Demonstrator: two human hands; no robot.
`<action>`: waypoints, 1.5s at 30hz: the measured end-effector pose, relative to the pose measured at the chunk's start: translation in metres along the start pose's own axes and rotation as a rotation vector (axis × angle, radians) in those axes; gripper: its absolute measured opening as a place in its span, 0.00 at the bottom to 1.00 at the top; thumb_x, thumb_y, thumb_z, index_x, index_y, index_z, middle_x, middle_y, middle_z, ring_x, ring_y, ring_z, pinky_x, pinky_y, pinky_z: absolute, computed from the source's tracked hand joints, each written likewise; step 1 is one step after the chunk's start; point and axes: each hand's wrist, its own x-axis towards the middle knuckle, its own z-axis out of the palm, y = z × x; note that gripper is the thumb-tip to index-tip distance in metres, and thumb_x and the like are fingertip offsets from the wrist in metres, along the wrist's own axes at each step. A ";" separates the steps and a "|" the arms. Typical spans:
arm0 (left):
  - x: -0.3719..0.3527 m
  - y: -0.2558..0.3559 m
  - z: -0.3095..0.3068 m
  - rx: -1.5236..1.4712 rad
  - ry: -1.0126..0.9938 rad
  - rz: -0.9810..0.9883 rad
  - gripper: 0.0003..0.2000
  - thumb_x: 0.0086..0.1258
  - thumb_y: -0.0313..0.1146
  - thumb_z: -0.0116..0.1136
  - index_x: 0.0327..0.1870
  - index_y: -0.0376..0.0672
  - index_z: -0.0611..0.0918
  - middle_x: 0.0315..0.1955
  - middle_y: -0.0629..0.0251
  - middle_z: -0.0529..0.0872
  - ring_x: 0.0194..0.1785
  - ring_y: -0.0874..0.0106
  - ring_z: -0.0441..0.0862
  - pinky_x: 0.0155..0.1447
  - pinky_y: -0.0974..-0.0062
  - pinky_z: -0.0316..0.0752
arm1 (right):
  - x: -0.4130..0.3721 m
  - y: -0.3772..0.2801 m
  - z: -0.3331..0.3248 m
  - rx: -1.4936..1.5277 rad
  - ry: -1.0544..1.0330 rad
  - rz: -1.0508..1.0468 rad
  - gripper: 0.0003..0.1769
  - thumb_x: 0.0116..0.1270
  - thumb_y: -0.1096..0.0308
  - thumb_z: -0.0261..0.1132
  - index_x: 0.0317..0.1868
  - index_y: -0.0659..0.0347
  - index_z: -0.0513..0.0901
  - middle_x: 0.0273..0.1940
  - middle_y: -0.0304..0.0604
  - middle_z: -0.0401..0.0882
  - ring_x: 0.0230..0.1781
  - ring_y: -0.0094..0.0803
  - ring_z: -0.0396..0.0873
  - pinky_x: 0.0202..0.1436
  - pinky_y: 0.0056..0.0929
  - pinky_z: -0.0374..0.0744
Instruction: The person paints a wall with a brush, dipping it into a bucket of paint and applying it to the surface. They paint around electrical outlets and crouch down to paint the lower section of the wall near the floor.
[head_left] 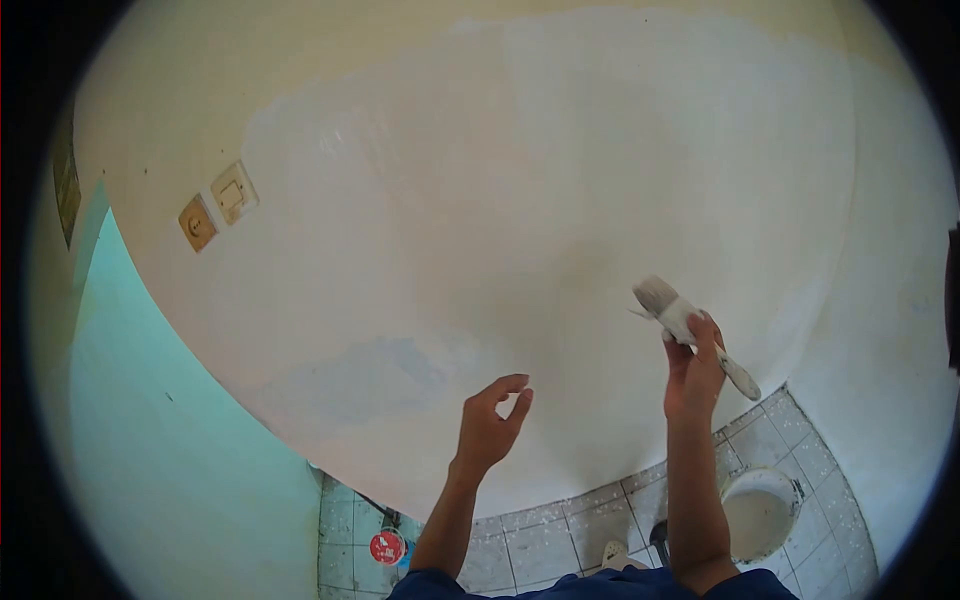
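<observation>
The wall (480,180) fills most of the frame, with a whitish area across its middle and a yellower band along the top. Below it, the tiled floor (535,545) runs along the bottom. The bucket (798,500) stands on the tiles at lower right, holding something pale; the right forearm hides part of its left side.

The right hand (695,370), right of centre, is clamped on the brush (679,317). The brush's long axis slants from upper left to lower right: the bristles point to the upper left, the handle's end to the lower right. Fingers cover part of the handle, and whether the bristles touch the wall is hard to tell. The left hand (490,425), well apart at lower centre, is open, thumb and fingers curved towards each other.

The red-topped tub (387,547) sits at lower left, beside the left forearm. The switch (235,192) and socket (198,223) are at upper left. A dark object (659,540) by the right forearm is partly hidden and unclear.
</observation>
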 end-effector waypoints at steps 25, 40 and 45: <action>0.134 -0.016 -0.106 -0.027 0.076 0.356 0.11 0.64 0.34 0.62 0.43 0.37 0.83 0.38 0.58 0.87 0.43 0.67 0.85 0.51 0.71 0.77 | 0.036 0.134 0.163 0.122 0.120 -0.333 0.17 0.62 0.73 0.63 0.48 0.65 0.68 0.43 0.46 0.74 0.44 0.32 0.76 0.46 0.30 0.79; 0.128 -0.026 -0.103 -0.013 0.006 0.325 0.12 0.64 0.34 0.62 0.43 0.37 0.83 0.38 0.57 0.87 0.43 0.67 0.85 0.52 0.71 0.77 | 0.030 0.171 0.138 -0.028 0.155 -0.301 0.15 0.62 0.72 0.62 0.47 0.65 0.70 0.43 0.44 0.74 0.44 0.31 0.76 0.46 0.32 0.79; 0.124 -0.015 -0.112 -0.038 0.027 0.278 0.11 0.65 0.34 0.61 0.43 0.37 0.83 0.38 0.57 0.87 0.44 0.67 0.84 0.53 0.71 0.76 | 0.037 0.093 0.282 0.180 -0.197 -0.570 0.17 0.61 0.71 0.65 0.48 0.66 0.71 0.43 0.45 0.74 0.43 0.31 0.76 0.48 0.33 0.79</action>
